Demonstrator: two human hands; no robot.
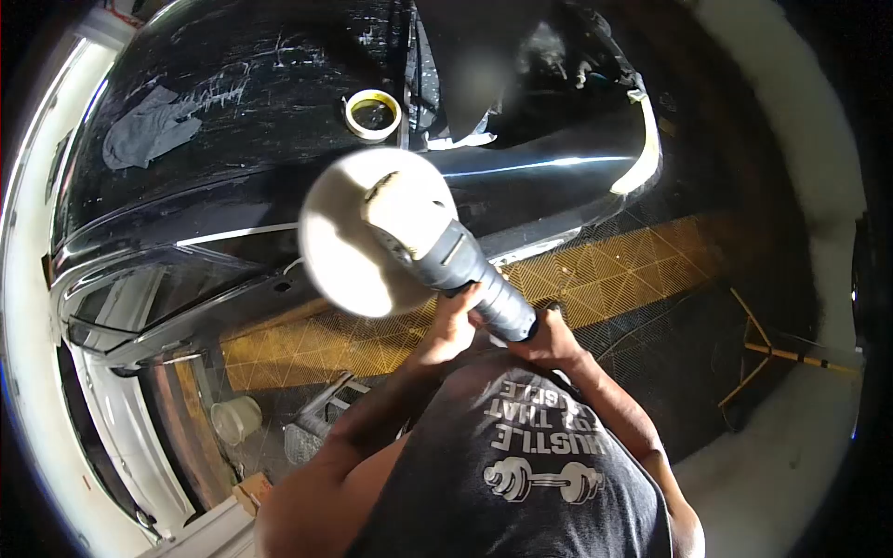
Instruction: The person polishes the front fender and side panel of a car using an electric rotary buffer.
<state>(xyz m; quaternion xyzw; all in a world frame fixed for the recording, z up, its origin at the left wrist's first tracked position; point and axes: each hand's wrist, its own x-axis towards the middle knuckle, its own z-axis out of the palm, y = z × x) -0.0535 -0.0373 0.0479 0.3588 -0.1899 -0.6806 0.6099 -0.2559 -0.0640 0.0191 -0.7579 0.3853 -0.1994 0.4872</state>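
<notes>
A polishing machine (479, 279) with a dark grey body, a pale head and a large round white pad is held up in front of my chest. My left hand (456, 321) is wrapped round its body just behind the head. The rear end of the tool is in my right hand (549, 339). Beyond the pad lies the black car (279, 121), its panels streaked with pale marks. On the car rest a round yellow-rimmed tub (372, 114) and a crumpled grey cloth (151, 130).
Black and yellow tiles (614, 265) cover the floor beside the car. A white bucket (236, 419) and a grey step stool (326, 414) stand at the lower left. A yellow tripod stand (770, 350) is at the right.
</notes>
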